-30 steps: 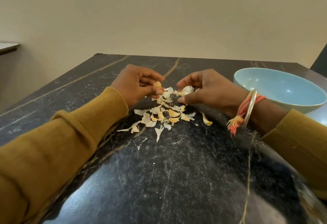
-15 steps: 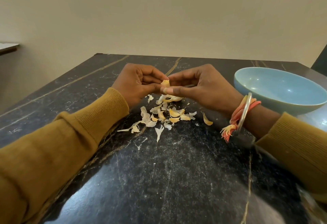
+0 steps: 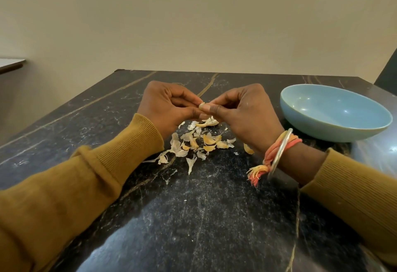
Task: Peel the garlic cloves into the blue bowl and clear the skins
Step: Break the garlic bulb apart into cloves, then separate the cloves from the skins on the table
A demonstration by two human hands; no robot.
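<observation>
- Head view: the left hand (image 3: 169,108) and the right hand (image 3: 242,110) are held together just above the worktop (image 3: 193,218), with their fingertips meeting near the middle of the frame.
- A small pale garlic clove (image 3: 202,105) is pinched between the thumbs and curled fingers of both hands. Most of it is covered by the fingertips, so how much skin is left on it cannot be told.
- Directly beneath the hands, a pale curled piece (image 3: 207,122) lies on the worktop. Whether it is garlic or only husk cannot be told.
- A loose scatter of skins (image 3: 199,142), white and yellowish, is spread on the worktop below and between the two wrists.
- One stray skin (image 3: 248,149) lies apart from the scatter, near the right wrist.
- The right wrist is ringed by a metal bangle (image 3: 281,151) and an orange-pink thread band (image 3: 290,142), whose frayed tassel (image 3: 256,174) hangs toward the worktop.
- Both forearms are covered by mustard ribbed sleeves: the left sleeve (image 3: 86,181) and the right sleeve (image 3: 354,188).
- The blue bowl (image 3: 322,130) stands upright on the worktop to the right of the right hand, near it but not touched by it.
- The worktop is dark and glossy, crossed by pale veins.
- A plain beige wall (image 3: 193,24) is seen behind the far edge.
</observation>
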